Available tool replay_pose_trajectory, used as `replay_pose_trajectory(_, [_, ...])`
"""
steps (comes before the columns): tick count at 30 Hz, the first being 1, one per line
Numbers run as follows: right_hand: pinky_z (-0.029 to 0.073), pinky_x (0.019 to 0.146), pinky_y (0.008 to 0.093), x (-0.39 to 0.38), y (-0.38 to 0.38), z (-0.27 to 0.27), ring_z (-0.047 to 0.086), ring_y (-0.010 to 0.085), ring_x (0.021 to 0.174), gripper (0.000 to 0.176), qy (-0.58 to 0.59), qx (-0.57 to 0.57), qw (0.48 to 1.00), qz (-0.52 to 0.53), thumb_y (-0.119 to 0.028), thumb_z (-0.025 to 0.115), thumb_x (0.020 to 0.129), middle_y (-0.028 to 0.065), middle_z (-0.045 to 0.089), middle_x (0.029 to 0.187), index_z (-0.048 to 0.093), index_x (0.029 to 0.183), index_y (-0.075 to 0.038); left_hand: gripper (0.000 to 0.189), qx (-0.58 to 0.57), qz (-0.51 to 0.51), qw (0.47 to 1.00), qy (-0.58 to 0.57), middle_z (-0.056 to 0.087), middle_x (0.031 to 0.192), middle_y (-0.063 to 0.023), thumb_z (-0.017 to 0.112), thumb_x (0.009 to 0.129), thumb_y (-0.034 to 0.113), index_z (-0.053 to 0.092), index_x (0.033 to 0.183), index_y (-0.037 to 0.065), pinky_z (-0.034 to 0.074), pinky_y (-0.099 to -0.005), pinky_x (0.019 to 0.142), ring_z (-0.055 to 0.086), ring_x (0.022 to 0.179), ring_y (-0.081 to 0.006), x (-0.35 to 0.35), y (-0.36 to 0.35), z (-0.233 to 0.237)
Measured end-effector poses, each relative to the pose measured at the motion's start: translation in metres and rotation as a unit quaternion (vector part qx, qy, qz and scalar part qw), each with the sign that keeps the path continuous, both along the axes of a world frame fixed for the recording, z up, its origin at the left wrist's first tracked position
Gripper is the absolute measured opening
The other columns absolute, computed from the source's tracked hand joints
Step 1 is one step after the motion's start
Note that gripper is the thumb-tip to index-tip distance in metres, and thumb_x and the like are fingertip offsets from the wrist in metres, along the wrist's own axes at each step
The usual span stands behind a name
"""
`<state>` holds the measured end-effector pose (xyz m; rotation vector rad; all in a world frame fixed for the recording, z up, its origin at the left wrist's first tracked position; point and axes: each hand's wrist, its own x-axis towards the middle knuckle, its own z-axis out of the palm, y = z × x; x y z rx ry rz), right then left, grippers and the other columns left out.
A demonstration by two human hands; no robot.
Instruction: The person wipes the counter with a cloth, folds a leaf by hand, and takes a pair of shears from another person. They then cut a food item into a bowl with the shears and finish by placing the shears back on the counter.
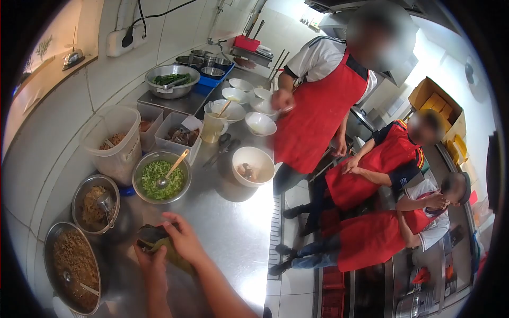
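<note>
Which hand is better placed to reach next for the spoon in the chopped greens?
Probably the right hand: its fingers are nearer the spoon, whose handle leans toward that side, while the left hand could hold the green wrapper.

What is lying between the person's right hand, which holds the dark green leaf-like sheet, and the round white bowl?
Nothing is lying between the right hand and the white bowl: the head view shows only bare, shiny steel counter.
</note>
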<state>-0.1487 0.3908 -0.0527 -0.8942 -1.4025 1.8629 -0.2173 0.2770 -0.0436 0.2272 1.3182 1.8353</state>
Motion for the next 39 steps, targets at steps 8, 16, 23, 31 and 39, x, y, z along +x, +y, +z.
replay_pose_trajectory(8, [0.049,0.098,0.0315,-0.001,0.000,0.002,0.062,0.0183,0.109,0.035,-0.001,-0.009,1.000,-0.001,-0.016,0.054,0.104,0.0117,0.068,0.116,0.053,0.136,-0.003,0.069,0.036,0.015,0.999,0.013,0.051,0.133,-0.0082,0.061,0.092,-0.002,0.030,0.151,0.015,0.051,-0.0302,0.093,0.057,0.117,-0.0177,-0.002,0.002,-0.019])
replay_pose_trajectory(16, [0.049,0.098,0.0315,-0.002,0.000,-0.002,0.062,0.0184,0.109,0.035,0.004,0.000,1.000,0.002,-0.015,0.054,0.104,0.0119,0.069,0.116,0.052,0.136,-0.002,0.070,0.031,0.030,0.999,-0.009,0.051,0.133,-0.0121,0.062,0.087,-0.003,0.031,0.149,0.009,0.048,-0.0287,0.091,0.056,0.116,-0.0195,0.004,0.004,0.001])
replay_pose_trajectory(23, [0.048,0.098,0.0317,-0.001,0.000,0.000,0.062,0.0185,0.109,0.035,-0.002,0.004,1.000,0.001,-0.015,0.054,0.104,0.0116,0.069,0.116,0.052,0.136,-0.002,0.067,0.023,0.019,0.999,0.017,0.054,0.128,-0.0053,0.063,0.092,0.000,0.033,0.150,0.015,0.048,-0.0235,0.079,0.058,0.106,-0.0119,0.001,0.004,-0.011])
replay_pose_trajectory(31, [0.048,0.098,0.0312,0.000,0.000,0.001,0.061,0.0181,0.109,0.035,-0.001,0.004,1.000,0.002,-0.016,0.054,0.104,0.0108,0.069,0.115,0.053,0.136,-0.003,0.063,0.012,0.023,1.000,0.015,0.055,0.123,-0.0035,0.063,0.092,0.001,0.035,0.147,0.014,0.046,-0.0210,0.074,0.058,0.101,-0.0095,0.001,0.002,-0.005])
replay_pose_trajectory(39, [0.048,0.098,0.0315,-0.001,0.000,-0.003,0.061,0.0179,0.109,0.035,-0.003,0.009,1.000,0.001,-0.016,0.054,0.104,0.0106,0.069,0.115,0.053,0.136,-0.002,0.065,0.003,0.022,1.000,0.011,0.054,0.127,-0.0045,0.063,0.091,-0.001,0.034,0.147,0.013,0.047,-0.0230,0.078,0.058,0.106,-0.0115,0.002,0.002,-0.004])
